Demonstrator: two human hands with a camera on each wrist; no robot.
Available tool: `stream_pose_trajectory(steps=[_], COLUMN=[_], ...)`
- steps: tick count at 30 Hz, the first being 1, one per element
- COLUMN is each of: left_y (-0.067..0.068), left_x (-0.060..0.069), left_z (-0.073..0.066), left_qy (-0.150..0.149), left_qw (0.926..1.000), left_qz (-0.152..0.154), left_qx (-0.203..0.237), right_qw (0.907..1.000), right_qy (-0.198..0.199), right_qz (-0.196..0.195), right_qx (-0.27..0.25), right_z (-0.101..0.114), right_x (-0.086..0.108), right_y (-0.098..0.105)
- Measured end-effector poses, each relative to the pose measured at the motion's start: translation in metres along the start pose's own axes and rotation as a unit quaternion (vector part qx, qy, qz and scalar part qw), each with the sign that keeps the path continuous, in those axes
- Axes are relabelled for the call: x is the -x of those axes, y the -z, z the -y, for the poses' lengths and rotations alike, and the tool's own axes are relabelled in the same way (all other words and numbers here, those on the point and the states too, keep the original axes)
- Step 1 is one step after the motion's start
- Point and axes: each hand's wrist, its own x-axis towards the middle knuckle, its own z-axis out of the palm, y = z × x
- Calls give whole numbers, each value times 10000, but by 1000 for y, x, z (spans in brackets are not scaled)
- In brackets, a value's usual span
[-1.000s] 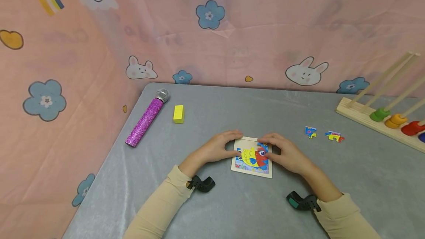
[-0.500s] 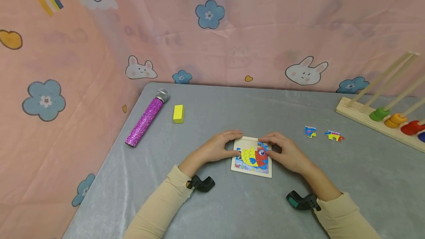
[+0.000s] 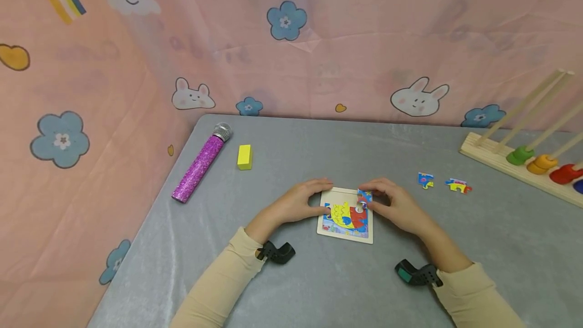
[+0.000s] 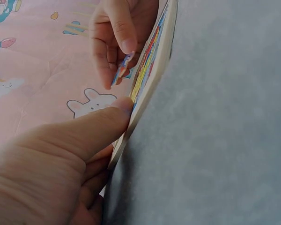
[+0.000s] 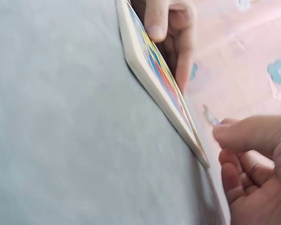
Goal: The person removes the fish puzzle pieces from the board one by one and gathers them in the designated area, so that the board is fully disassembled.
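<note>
A small wooden puzzle board lies on the grey table, with a yellow and red fish picture partly filled in. Bare wood shows along its upper left. My left hand holds the board's left side, thumb on the front face and fingers at the far edge; the thumb presses near the picture in the left wrist view. Between thumb and fingers, my right hand pinches a blue and red puzzle piece. That piece is tilted and raised off the board's upper right corner, clear of its surface in both wrist views.
Two loose puzzle pieces, one mostly blue and one yellow and red, lie to the right. Farther right stands a wooden peg stacker with coloured rings. A yellow block and a glittery pink microphone lie at left.
The right hand has lifted the blue and red piece up from the board's upper right and moved slightly right. The left hand stays put on the board.
</note>
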Motion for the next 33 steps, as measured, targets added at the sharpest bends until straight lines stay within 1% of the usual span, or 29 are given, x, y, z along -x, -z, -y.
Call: stream_pose_trajectory(steps=[3, 7, 13, 15, 20, 24, 30, 33], left_y=[1, -1, -1, 0, 0, 0, 0, 0], left_x=[1, 0, -1, -1, 0, -1, 0, -1], left_z=[0, 0, 0, 0, 0, -1, 0, 0], left_qy=[18, -2, 53, 65, 45, 13, 40, 46], left_qw=[10000, 10000, 10000, 10000, 10000, 10000, 10000, 10000], left_qz=[-7, 5, 47, 46, 32, 28, 73, 73], left_qx=[-41, -53, -17, -2, -23, -38, -31, 14], right_qw=[9999, 9995, 9988, 9978, 9947, 9925, 9883, 9825], right_qy=[-129, -283, -211, -235, -472, -649, -1005, -1274], right_qz=[-7, -75, -369, -469, -608, -716, -954, -1038], right_qx=[0, 67, 257, 404, 688, 742, 644, 874], right_z=[-1, -5, -16, -20, -37, -51, -70, -79], right_x=[-1, 2, 13, 18, 36, 53, 75, 83], right_y=[7, 20, 45, 55, 82, 102, 123, 130])
